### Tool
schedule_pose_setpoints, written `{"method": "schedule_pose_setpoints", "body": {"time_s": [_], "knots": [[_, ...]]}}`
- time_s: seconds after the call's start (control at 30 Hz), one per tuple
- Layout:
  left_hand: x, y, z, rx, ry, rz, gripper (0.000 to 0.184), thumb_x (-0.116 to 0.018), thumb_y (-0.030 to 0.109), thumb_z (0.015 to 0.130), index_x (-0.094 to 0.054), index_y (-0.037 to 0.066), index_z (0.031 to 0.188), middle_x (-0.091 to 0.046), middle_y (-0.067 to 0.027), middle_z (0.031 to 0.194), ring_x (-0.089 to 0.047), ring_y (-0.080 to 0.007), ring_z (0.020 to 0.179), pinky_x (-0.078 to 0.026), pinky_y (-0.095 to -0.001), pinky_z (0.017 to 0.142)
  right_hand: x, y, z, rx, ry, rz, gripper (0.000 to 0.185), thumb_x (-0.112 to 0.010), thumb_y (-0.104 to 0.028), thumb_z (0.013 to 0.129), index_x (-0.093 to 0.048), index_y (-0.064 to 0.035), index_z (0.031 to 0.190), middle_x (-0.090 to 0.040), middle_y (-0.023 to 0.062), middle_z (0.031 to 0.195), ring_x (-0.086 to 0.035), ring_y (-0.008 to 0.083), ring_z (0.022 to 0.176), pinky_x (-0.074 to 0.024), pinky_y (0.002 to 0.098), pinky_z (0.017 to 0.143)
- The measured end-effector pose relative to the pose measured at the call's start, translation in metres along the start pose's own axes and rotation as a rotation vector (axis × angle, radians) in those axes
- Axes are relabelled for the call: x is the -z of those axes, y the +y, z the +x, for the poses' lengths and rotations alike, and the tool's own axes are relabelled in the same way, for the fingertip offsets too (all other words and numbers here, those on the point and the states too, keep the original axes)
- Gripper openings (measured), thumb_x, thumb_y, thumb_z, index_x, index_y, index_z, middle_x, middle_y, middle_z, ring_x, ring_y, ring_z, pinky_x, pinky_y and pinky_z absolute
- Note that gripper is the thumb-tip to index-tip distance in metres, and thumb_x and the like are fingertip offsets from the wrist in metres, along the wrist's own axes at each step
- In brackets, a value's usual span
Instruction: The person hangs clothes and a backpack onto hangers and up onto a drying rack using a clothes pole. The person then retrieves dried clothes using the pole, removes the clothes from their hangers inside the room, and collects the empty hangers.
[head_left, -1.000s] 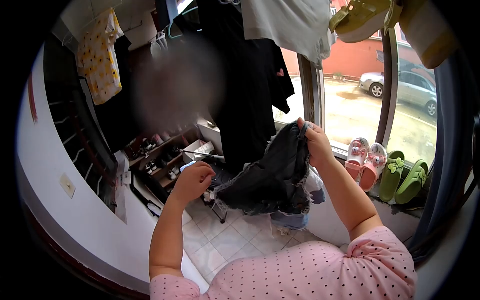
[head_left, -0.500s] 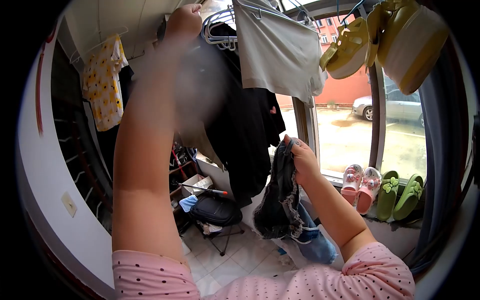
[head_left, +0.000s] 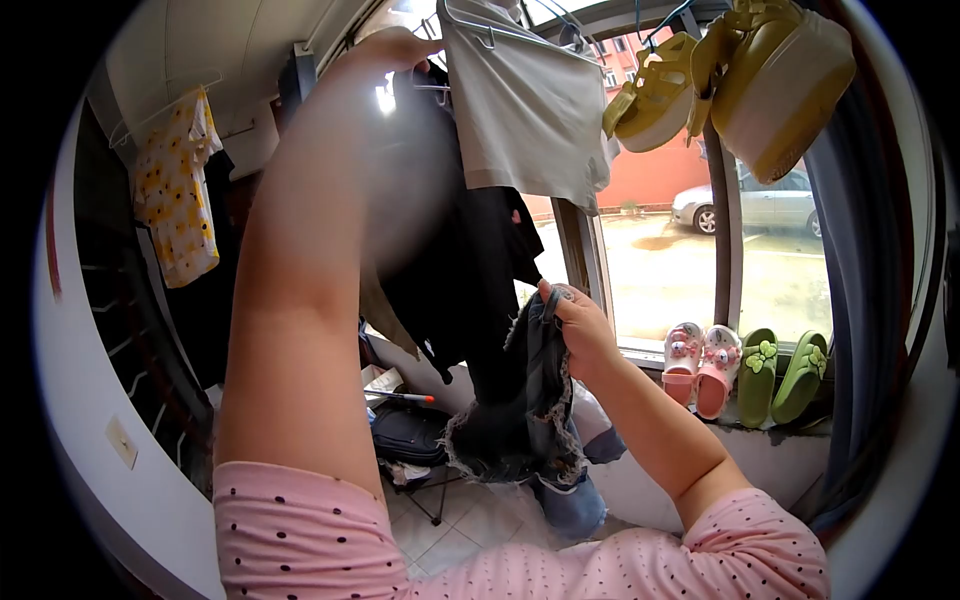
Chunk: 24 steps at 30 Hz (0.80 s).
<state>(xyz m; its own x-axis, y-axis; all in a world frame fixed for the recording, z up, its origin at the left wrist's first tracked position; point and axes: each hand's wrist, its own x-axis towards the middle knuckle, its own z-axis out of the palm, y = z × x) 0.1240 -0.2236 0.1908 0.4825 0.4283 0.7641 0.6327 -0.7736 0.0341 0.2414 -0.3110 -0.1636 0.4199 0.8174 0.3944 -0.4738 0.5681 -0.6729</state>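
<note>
2 green slippers [head_left: 798, 380] stand beside 2 pink-and-white clogs [head_left: 716, 374] on the windowsill [head_left: 815, 428], a silver car [head_left: 765, 207] outside.

The shirt [head_left: 178, 190] hangs at upper left, with the switch [head_left: 122, 442] on the left wall. The clogs [head_left: 701, 368] stand on the ledge [head_left: 800, 428] before the window [head_left: 650, 280], left of the slippers [head_left: 778, 378]; the curtain [head_left: 865, 300] hangs to the right. The car [head_left: 750, 207] stands outside, beyond the glass, below the hanging shoes [head_left: 745, 90] in view.
</note>
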Motion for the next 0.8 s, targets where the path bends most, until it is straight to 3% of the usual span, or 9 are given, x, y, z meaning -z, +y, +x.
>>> {"method": "schedule_pose_setpoints", "body": {"time_s": [0.07, 0.17, 0.2, 0.33, 0.43, 0.5, 0.57, 0.7, 0.8], "knots": [[-0.002, 0.003, 0.005, -0.063, -0.059, 0.261, 0.031, -0.055, 0.027, 0.080, -0.067, 0.002, 0.095, -0.065, -0.0143, 0.093, -0.062, -0.0254, 0.083, -0.049, -0.0348, 0.072, 0.003, 0.003, -0.003, -0.017, -0.008, -0.015, 0.021, -0.060, -0.025, 0.090, -0.052, -0.0062, 0.086, -0.057, 0.0016, 0.067, -0.057, 0.0117, 0.055, -0.0488, 0.0264, 0.051], [-0.035, -0.024, 0.055, 0.065, 0.364, 0.135, 0.033, -0.050, 0.021, 0.080, -0.064, 0.001, 0.103, -0.064, -0.0194, 0.105, -0.063, -0.0316, 0.095, -0.048, -0.0377, 0.079, 0.009, 0.009, -0.005, -0.025, -0.003, -0.019, 0.019, -0.060, -0.024, 0.090, -0.052, -0.0062, 0.086, -0.056, 0.0007, 0.066, -0.056, 0.0110, 0.055, -0.0478, 0.0260, 0.050], [-0.025, -0.015, 0.031, 0.058, 0.320, 0.036, 0.034, -0.046, 0.017, 0.081, -0.063, -0.001, 0.105, -0.063, -0.0212, 0.108, -0.061, -0.0340, 0.100, -0.047, -0.0407, 0.085, 0.010, 0.011, -0.005, -0.031, 0.007, -0.014, 0.019, -0.060, -0.022, 0.090, -0.052, -0.0057, 0.088, -0.055, 0.0007, 0.065, -0.055, 0.0108, 0.054, -0.0466, 0.0258, 0.049], [-0.038, -0.048, 0.072, 0.161, 0.506, -0.170, 0.034, -0.044, 0.016, 0.083, -0.062, -0.003, 0.103, -0.062, -0.0211, 0.109, -0.060, -0.0352, 0.100, -0.046, -0.0407, 0.086, 0.017, 0.018, -0.004, -0.033, 0.018, 0.000, 0.019, -0.061, -0.022, 0.090, -0.052, -0.0049, 0.091, -0.055, 0.0001, 0.065, -0.054, 0.0096, 0.052, -0.0451, 0.0250, 0.048], [-0.032, -0.039, 0.044, 0.133, 0.440, -0.280, 0.034, -0.044, 0.018, 0.083, -0.062, -0.004, 0.102, -0.062, -0.0224, 0.108, -0.060, -0.0342, 0.099, -0.046, -0.0410, 0.083, 0.024, 0.021, -0.003, -0.025, 0.029, -0.030, 0.020, -0.062, -0.023, 0.089, -0.053, -0.0047, 0.090, -0.055, -0.0004, 0.065, -0.054, 0.0088, 0.053, -0.0445, 0.0242, 0.049], [-0.009, -0.045, 0.026, -0.055, 0.267, 0.265, 0.034, -0.045, 0.020, 0.084, -0.061, -0.006, 0.101, -0.062, -0.0234, 0.105, -0.060, -0.0344, 0.095, -0.046, -0.0405, 0.080, 0.031, 0.024, 0.001, -0.010, 0.055, -0.053, 0.020, -0.062, -0.023, 0.089, -0.053, -0.0049, 0.089, -0.055, -0.0007, 0.065, -0.054, 0.0085, 0.054, -0.0442, 0.0237, 0.049], [-0.009, -0.052, 0.004, -0.074, 0.306, 0.292, 0.034, -0.045, 0.020, 0.085, -0.060, -0.006, 0.100, -0.062, -0.0237, 0.103, -0.061, -0.0341, 0.092, -0.046, -0.0392, 0.078, 0.035, 0.027, 0.001, -0.005, 0.077, -0.067, 0.021, -0.063, -0.024, 0.088, -0.054, -0.0052, 0.088, -0.056, -0.0009, 0.065, -0.054, 0.0085, 0.054, -0.0439, 0.0233, 0.049], [-0.024, -0.088, -0.017, 0.023, 0.600, -0.225, 0.027, -0.044, 0.017, 0.089, -0.059, -0.003, 0.097, -0.061, -0.0177, 0.095, -0.062, -0.0268, 0.089, -0.047, -0.0344, 0.076, 0.038, 0.036, 0.011, -0.007, 0.069, -0.056, 0.021, -0.063, -0.024, 0.088, -0.054, -0.0058, 0.087, -0.056, -0.0005, 0.066, -0.055, 0.0093, 0.056, -0.0450, 0.0237, 0.051], [-0.018, -0.116, -0.053, 0.034, 0.584, -0.463, 0.027, -0.041, 0.017, 0.094, -0.051, -0.006, 0.104, -0.056, -0.0136, 0.100, -0.063, -0.0233, 0.091, -0.052, -0.0330, 0.075, 0.033, 0.043, 0.017, -0.005, 0.069, -0.042, 0.021, -0.063, -0.024, 0.088, -0.054, -0.0050, 0.088, -0.058, 0.0005, 0.068, -0.057, 0.0105, 0.057, -0.0469, 0.0238, 0.052]]}}
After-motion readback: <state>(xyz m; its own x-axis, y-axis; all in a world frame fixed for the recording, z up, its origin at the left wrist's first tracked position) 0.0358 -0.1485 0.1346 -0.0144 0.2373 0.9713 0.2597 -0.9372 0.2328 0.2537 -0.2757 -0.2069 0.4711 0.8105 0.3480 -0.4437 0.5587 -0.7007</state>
